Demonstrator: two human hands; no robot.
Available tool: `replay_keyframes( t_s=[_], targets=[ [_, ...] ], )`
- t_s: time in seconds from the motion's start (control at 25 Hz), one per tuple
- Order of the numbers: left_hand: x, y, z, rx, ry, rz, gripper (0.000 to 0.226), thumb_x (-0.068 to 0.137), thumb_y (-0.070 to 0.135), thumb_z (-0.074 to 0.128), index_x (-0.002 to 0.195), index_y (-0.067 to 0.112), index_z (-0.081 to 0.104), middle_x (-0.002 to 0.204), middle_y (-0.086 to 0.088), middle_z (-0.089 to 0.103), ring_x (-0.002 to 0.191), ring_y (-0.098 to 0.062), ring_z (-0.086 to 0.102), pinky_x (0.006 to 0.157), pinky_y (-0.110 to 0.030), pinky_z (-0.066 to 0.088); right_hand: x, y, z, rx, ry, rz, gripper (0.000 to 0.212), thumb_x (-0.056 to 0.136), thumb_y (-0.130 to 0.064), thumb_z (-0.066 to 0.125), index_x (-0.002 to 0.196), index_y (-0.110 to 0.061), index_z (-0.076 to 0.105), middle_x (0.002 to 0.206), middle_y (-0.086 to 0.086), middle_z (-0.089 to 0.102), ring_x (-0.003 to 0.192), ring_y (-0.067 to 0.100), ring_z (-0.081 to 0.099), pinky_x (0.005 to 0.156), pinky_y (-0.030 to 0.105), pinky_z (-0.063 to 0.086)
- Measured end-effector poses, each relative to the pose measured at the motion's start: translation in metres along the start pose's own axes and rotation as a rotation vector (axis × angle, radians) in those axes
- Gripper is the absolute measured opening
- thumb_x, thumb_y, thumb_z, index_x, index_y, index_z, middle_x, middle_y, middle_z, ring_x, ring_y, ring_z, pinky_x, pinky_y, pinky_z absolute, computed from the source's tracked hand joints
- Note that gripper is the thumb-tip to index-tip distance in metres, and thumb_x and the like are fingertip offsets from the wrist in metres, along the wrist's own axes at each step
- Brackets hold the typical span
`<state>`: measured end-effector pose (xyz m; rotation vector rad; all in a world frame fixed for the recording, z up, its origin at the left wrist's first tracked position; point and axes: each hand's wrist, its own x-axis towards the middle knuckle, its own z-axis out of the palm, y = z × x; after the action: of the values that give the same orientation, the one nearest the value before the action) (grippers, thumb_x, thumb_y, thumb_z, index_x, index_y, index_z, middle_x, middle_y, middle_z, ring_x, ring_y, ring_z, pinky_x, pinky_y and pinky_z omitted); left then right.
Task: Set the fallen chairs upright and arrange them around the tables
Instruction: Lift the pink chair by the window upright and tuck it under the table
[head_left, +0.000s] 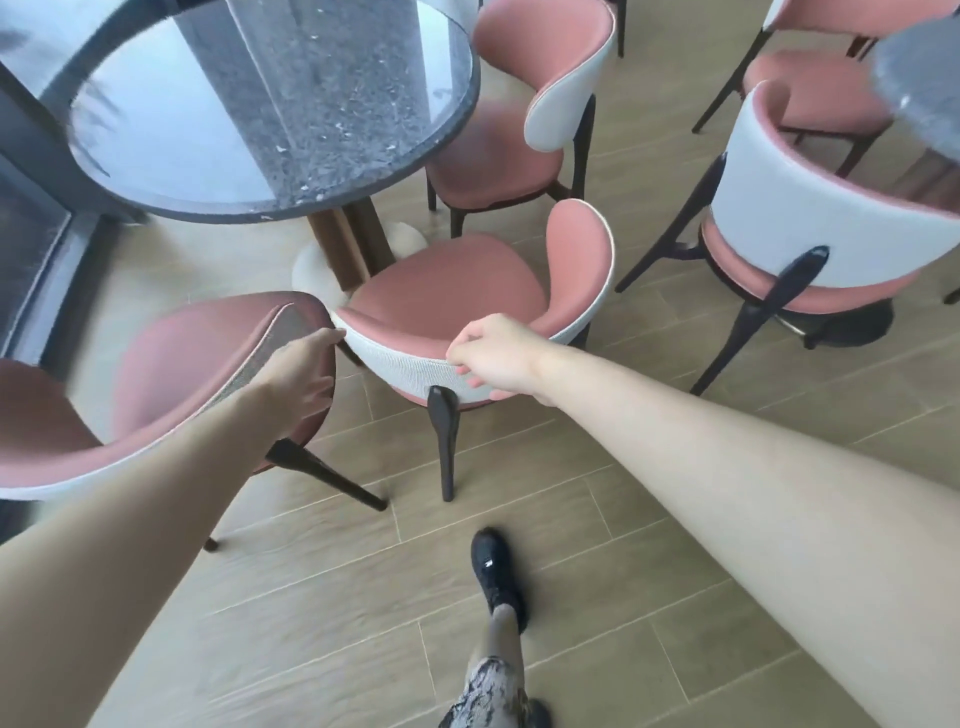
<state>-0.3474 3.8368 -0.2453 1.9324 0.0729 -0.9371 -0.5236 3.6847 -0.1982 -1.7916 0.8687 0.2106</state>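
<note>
A pink chair (447, 291) with a white curved back stands upright in front of me, facing the round grey stone table (291, 93). My right hand (488, 358) grips the top rim of its backrest, fingers curled over the edge. My left hand (306, 374) reaches toward the left end of the same backrest with fingers fairly straight, touching or nearly touching it. A second pink chair (171, 374) stands upright at my left, partly under my left arm. A third chair (524, 119) stands upright at the table's far right side.
On the right, two more pink chairs (810, 228) stand around another round table (924, 88). A dark glass door frame (31, 244) runs along the left. My foot in a black shoe (496, 571) is on the wooden plank floor behind the chair.
</note>
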Motion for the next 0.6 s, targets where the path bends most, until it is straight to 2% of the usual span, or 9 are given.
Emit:
replay_keyframes(
  t_s=[0.04, 0.12, 0.28, 0.36, 0.4, 0.48, 0.52, 0.6],
  targets=[
    [0.019, 0.003, 0.008, 0.019, -0.001, -0.018, 0.059, 0.092, 0.045, 0.061, 0.145, 0.024, 0.046, 0.151, -0.001, 0.043, 0.117, -0.025, 0.054, 0.091, -0.04, 0.046, 0.023, 0.002, -0.005, -0.002, -0.021, 0.004, 0.015, 0.088, -0.015, 0.05, 0.09, -0.005, 0.061, 0.088, 0.007, 0.048, 0.078, 0.021, 0.047, 0.073, 0.039, 0.052],
    [0.048, 0.009, 0.02, 0.063, -0.007, -0.069, 0.06, 0.092, 0.046, 0.061, 0.145, 0.024, 0.045, 0.151, 0.0, 0.042, 0.118, -0.025, 0.054, 0.091, -0.04, 0.047, 0.06, 0.003, -0.016, 0.006, -0.062, 0.024, 0.009, 0.086, -0.015, 0.05, 0.086, -0.017, 0.059, 0.084, 0.006, 0.049, 0.076, 0.019, 0.046, 0.066, 0.031, 0.04],
    [0.104, 0.021, 0.05, 0.136, 0.051, -0.117, 0.061, 0.09, 0.047, 0.065, 0.14, 0.017, 0.047, 0.142, -0.004, 0.049, 0.118, -0.025, 0.056, 0.093, -0.041, 0.05, 0.128, 0.014, -0.051, -0.041, -0.042, -0.003, 0.014, 0.087, -0.017, 0.054, 0.086, -0.012, 0.067, 0.071, 0.0, 0.055, 0.064, 0.017, 0.047, 0.059, 0.026, 0.038],
    [0.128, 0.026, 0.067, 0.154, 0.113, -0.133, 0.062, 0.087, 0.052, 0.065, 0.133, 0.013, 0.05, 0.135, -0.005, 0.053, 0.112, -0.024, 0.058, 0.086, -0.037, 0.052, 0.163, 0.024, -0.067, -0.061, -0.018, 0.007, 0.015, 0.087, -0.018, 0.054, 0.088, -0.013, 0.068, 0.074, -0.001, 0.058, 0.067, 0.019, 0.049, 0.061, 0.027, 0.039],
    [0.14, 0.025, 0.074, 0.184, 0.148, -0.129, 0.071, 0.083, 0.057, 0.065, 0.135, 0.011, 0.05, 0.133, -0.006, 0.053, 0.11, -0.025, 0.059, 0.084, -0.037, 0.053, 0.181, 0.03, -0.074, -0.099, -0.016, 0.009, 0.014, 0.087, -0.018, 0.053, 0.087, -0.015, 0.067, 0.076, -0.001, 0.06, 0.071, 0.021, 0.052, 0.064, 0.027, 0.041],
    [0.166, 0.019, 0.082, 0.266, 0.3, -0.144, 0.089, 0.071, 0.066, 0.063, 0.137, 0.009, 0.05, 0.135, -0.013, 0.05, 0.108, -0.033, 0.061, 0.091, -0.045, 0.054, 0.223, 0.046, -0.089, -0.199, -0.014, 0.001, 0.014, 0.087, -0.02, 0.052, 0.09, -0.019, 0.066, 0.088, 0.0, 0.066, 0.083, 0.023, 0.059, 0.073, 0.026, 0.044],
    [0.178, 0.015, 0.084, 0.286, 0.382, -0.156, 0.09, 0.068, 0.067, 0.063, 0.134, 0.008, 0.052, 0.135, -0.017, 0.05, 0.109, -0.037, 0.061, 0.091, -0.049, 0.054, 0.247, 0.055, -0.095, -0.262, -0.014, -0.005, 0.016, 0.088, -0.02, 0.052, 0.095, -0.02, 0.066, 0.097, 0.002, 0.068, 0.092, 0.025, 0.06, 0.077, 0.027, 0.046],
    [0.192, 0.006, 0.086, 0.266, 0.479, -0.189, 0.081, 0.069, 0.063, 0.066, 0.126, 0.006, 0.056, 0.13, -0.02, 0.052, 0.108, -0.041, 0.06, 0.08, -0.052, 0.057, 0.286, 0.073, -0.104, -0.412, -0.044, -0.021, 0.023, 0.09, -0.022, 0.051, 0.11, -0.018, 0.063, 0.116, 0.006, 0.062, 0.107, 0.027, 0.057, 0.088, 0.031, 0.047]
  ],
)
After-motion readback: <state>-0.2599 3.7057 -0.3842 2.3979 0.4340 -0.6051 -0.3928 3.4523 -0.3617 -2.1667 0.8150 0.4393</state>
